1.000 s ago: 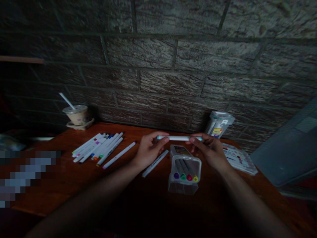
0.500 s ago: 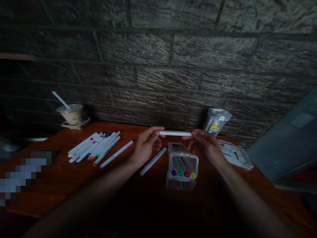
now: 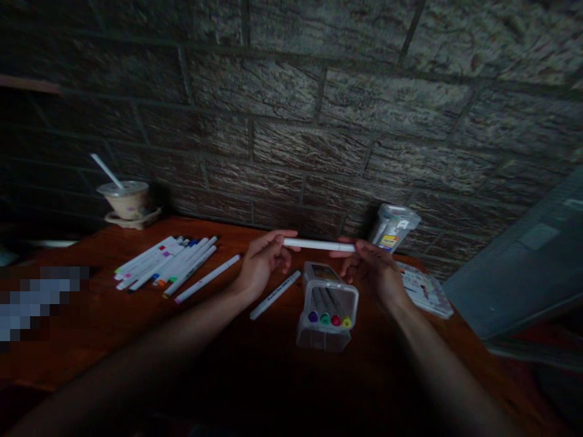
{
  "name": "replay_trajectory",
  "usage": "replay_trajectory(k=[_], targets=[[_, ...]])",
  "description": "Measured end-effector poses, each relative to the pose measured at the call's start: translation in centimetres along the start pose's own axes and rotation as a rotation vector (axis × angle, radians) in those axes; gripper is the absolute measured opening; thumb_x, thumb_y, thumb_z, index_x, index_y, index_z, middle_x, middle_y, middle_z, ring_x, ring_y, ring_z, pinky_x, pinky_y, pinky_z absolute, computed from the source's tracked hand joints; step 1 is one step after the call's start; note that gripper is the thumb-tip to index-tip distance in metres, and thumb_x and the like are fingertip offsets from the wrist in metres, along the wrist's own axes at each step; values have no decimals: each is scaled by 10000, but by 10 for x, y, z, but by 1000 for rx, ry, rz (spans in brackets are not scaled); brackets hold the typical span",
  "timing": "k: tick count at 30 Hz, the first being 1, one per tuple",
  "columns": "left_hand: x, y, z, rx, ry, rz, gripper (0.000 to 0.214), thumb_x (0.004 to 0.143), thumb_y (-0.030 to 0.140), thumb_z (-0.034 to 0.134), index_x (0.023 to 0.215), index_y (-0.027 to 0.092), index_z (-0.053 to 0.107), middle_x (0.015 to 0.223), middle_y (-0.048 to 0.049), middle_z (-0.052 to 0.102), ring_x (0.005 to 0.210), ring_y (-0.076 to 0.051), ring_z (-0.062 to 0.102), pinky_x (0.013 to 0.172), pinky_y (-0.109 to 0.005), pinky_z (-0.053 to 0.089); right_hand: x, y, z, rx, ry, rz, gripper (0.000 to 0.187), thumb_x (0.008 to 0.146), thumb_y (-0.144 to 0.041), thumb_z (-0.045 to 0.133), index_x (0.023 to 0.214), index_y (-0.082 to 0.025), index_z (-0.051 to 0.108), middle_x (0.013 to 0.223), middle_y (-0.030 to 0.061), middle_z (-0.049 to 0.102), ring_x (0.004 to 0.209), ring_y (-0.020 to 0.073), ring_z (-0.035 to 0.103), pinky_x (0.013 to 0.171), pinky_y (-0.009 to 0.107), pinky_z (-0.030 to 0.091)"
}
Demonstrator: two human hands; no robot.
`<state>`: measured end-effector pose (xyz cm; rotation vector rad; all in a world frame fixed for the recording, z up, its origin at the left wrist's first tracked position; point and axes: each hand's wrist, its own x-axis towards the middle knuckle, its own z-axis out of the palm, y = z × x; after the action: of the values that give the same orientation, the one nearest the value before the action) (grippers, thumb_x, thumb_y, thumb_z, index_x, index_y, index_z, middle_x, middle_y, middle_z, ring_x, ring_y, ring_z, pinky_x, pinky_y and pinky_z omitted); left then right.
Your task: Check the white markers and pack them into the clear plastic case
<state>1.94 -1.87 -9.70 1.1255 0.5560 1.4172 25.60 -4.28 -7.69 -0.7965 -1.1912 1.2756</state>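
A white marker [image 3: 314, 244] is held level above the table between my two hands. My left hand [image 3: 266, 261] pinches its left end, and my right hand [image 3: 376, 267] grips the right end. Below them lies a clear plastic marker case [image 3: 330, 306], its open end facing me, with purple, green, red and yellow marker ends showing inside. Just left of the case rests a single white marker [image 3: 276, 295] with dark lettering. Farther left is another loose marker [image 3: 208, 278] with purple ends, beside a pile of white markers [image 3: 166, 263] with coloured ends.
A lidded drink cup [image 3: 127, 200] with a straw stands in a carrier at the back left. Behind my right hand is an upright clear container [image 3: 394, 226], with a flat printed package [image 3: 426, 288] nearby. A stone-block wall [image 3: 291, 139] closes off the wooden table's far side.
The view has shifted slightly, so the things on the table appear a little farther left. Both hands still hold the same marker in nearly the same pose.
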Motion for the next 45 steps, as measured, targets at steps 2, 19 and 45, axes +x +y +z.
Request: replay_trajectory(k=[2, 19, 45], targets=[[0, 1, 0, -8, 1, -4, 295, 891, 339, 711, 1069, 109, 760, 833, -92, 760, 526, -117, 577, 450, -230, 451, 0, -1, 0, 7, 2, 2, 333, 850, -435, 778, 1057, -174, 781, 960, 136, 841, 536, 167, 682, 453, 266, 504], [0, 1, 1, 5, -1, -12, 300, 892, 357, 704, 1053, 109, 755, 827, -104, 779, 519, -114, 577, 453, -225, 450, 0, -2, 1, -5, 35, -4, 347, 837, -464, 783, 1007, -162, 764, 923, 139, 840, 494, 152, 663, 443, 254, 494], [-4, -1, 3, 402, -4, 81, 196, 796, 312, 844, 888, 162, 757, 601, 11, 655, 433, -72, 503, 421, -192, 364, 2, 7, 1, -295, 163, -176, 242, 698, -322, 942, 838, -210, 779, 635, 4, 765, 473, 101, 632, 425, 201, 490]])
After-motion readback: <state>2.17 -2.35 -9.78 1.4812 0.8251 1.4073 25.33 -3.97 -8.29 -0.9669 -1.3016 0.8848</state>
